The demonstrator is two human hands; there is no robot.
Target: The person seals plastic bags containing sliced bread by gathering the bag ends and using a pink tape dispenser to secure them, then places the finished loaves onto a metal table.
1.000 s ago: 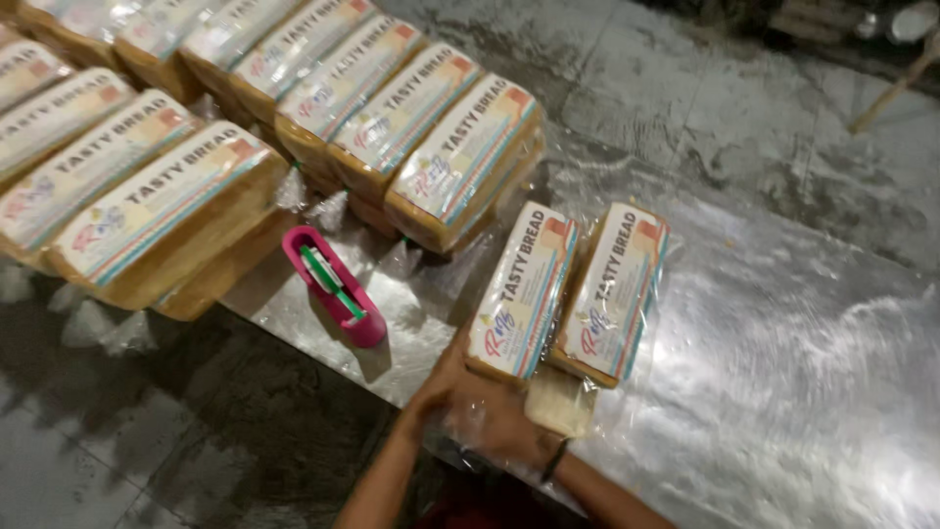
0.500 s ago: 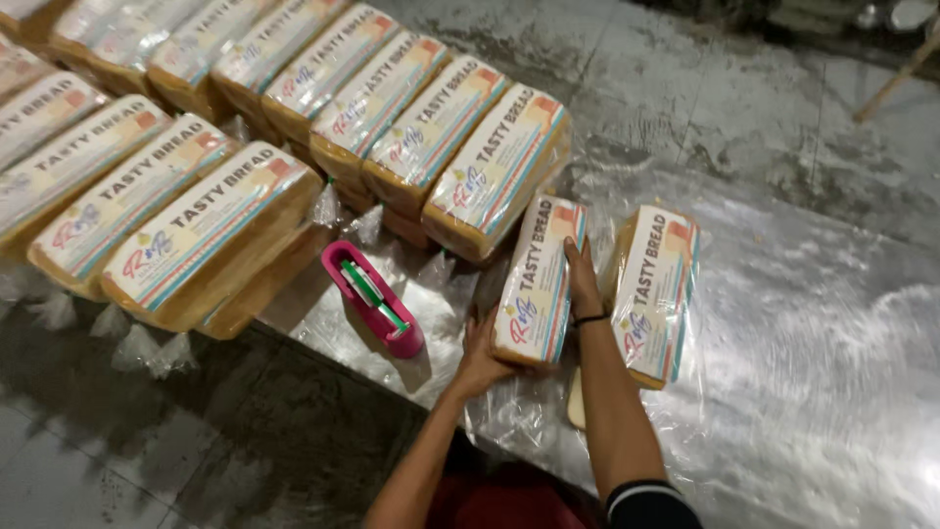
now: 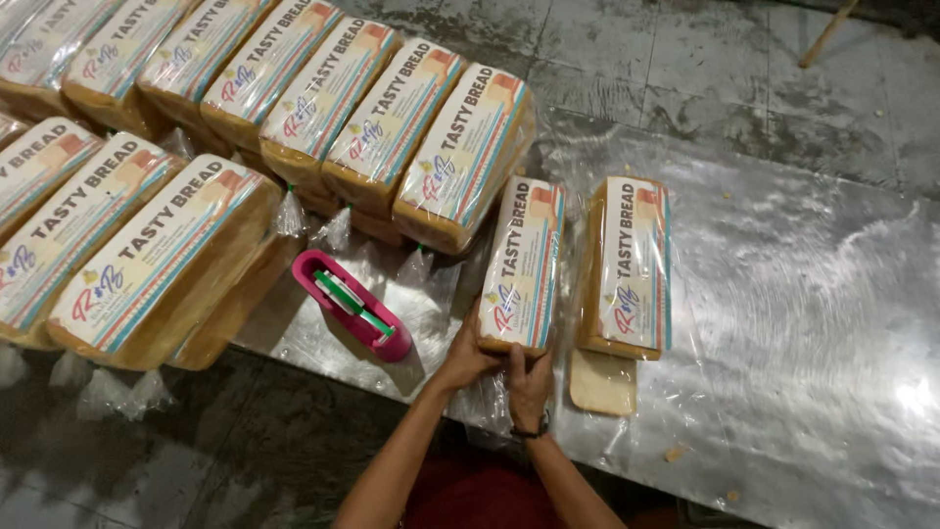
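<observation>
Clear plastic bunches under both hands at the near end of the bagged bread loaf (image 3: 524, 264), which lies lengthwise on the bench (image 3: 783, 294), its far end pointing away from the person. The left hand (image 3: 468, 358) is curled shut on the loaf's near left corner and the loose bag film there; the right hand (image 3: 531, 384), a dark band at its wrist, is closed on the bag's open tail just under the loaf's end. Half a second ago the right forearm lay stretched along this loaf with the hand up by its far end; now it has drawn back to the near end to meet the left, so I judge the loaf has been seated in its bag and the hands have moved on to gathering the open mouth.

Just right of it lies a second bagged loaf (image 3: 629, 264), parallel and a little apart, with a bare bread slice (image 3: 602, 382) sticking out past its near end. To the left of the hands a pink bag-sealing tape dispenser (image 3: 354, 315) with a green strip sits on the bench, near but not touched. Beyond it, rows of finished bagged loaves (image 3: 323, 108) are stacked side by side, their twisted bag tails pointing toward the person. The bench is sheet metal under a layer of crumpled clear film.
</observation>
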